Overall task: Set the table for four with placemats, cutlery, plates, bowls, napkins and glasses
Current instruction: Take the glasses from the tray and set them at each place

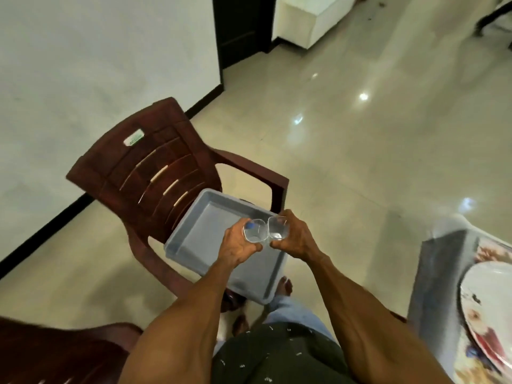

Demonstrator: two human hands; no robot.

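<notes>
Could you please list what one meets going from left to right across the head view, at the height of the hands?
Brown chair → left hand gripping a glass → right hand gripping a second glass → table with a plate.

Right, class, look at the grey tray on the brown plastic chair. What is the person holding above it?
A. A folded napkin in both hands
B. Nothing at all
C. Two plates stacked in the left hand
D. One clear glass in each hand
D: the left hand grips one clear glass and the right hand grips another clear glass, both above the grey tray.
</notes>
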